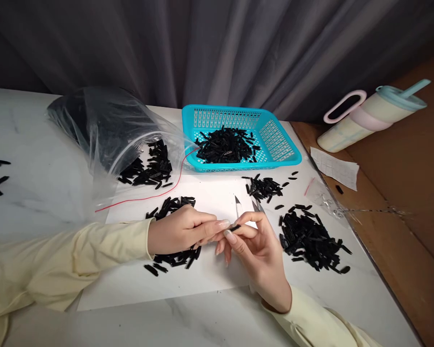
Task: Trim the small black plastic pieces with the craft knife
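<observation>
Both hands meet over a white sheet of paper point(126, 288). A small, thin black strip point(235, 228) is pinched between the thumb and fingers of my right hand point(262, 255). My left hand point(184, 229) is closed, its thumb pressed to the fingers at the strip's other end. Beneath the left hand lies a pile of similar black strips point(179, 259), partly covered. Behind the right fingers, pointed metal tips point(237, 200) show; the rest of that tool is hidden. Another heap of strips point(313, 238) sits right of my right hand, and a smaller heap point(264, 187) beyond it.
A blue plastic basket point(275, 164) holding black strips stands at the back. To its left, a clear plastic bag point(104, 120) lies with strips at its mouth and a red cord point(148, 196). A tumbler point(369, 118), a paper slip point(334, 168) and a small clear bag point(323, 196) are at right.
</observation>
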